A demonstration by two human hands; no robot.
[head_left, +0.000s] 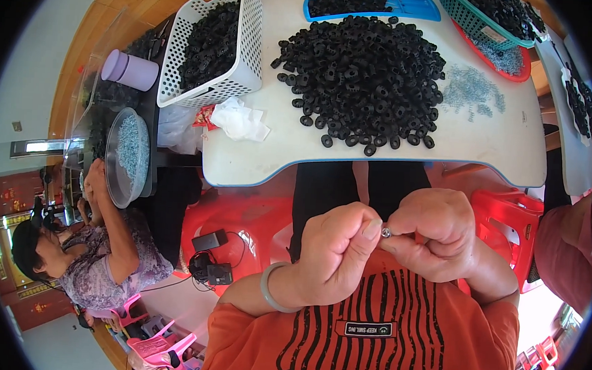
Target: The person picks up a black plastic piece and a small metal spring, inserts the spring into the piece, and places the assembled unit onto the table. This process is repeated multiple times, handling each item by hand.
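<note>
Both my hands are raised close together in front of my orange shirt, beyond the table's near edge. A small, round, shiny metal piece pokes out from the pinched thumb and forefinger of my right hand. My left hand is closed, its thumb tip right beside that piece; whatever its curled fingers hold is hidden. On the table lies a big heap of small black oval parts with holes. Right of the heap, small pale-blue metal springs are spread loosely.
A white perforated basket of black parts stands at left, beside crumpled tissue. Behind the heap is a blue tray; at far right, a green basket sits over a red tray. A co-worker sits left, by a bowl.
</note>
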